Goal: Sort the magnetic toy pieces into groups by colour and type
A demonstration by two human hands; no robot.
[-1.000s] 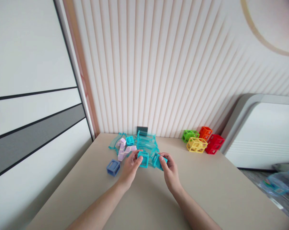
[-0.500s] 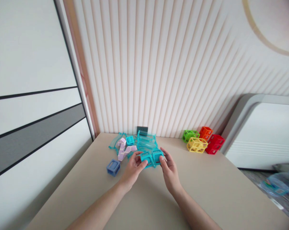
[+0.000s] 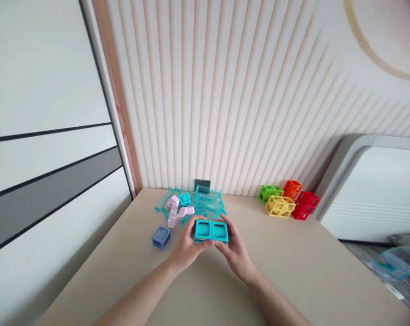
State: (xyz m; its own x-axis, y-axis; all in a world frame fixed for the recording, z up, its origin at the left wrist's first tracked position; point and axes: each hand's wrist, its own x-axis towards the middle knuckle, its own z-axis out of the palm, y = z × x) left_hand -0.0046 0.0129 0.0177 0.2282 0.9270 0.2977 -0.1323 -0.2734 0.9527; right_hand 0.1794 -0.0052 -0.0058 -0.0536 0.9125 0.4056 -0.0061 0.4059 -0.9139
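Observation:
Both hands hold a pair of teal magnetic cube frames [image 3: 211, 231], joined side by side, just above the beige table [image 3: 286, 271]. My left hand [image 3: 187, 242] grips the left cube from its lower left. My right hand [image 3: 233, 246] grips the right cube from below and to the right. Behind them lies a heap of translucent teal tiles [image 3: 208, 203]. A lilac jointed piece [image 3: 176, 213] and a small teal cube [image 3: 185, 199] sit left of that heap. A blue cube frame [image 3: 161, 237] stands nearest my left hand.
Green [image 3: 270, 193], yellow [image 3: 280, 206], orange [image 3: 292, 189] and red [image 3: 305, 204] cube frames stand at the table's back right. A dark object [image 3: 202, 185] leans at the ribbed wall [image 3: 225, 113]. A clear plastic item [image 3: 391, 263] lies on the floor beyond the right edge.
The two teal cubes, separate a second ago, are now joined side by side. Both hands have come closer together and hold the pair as one block.

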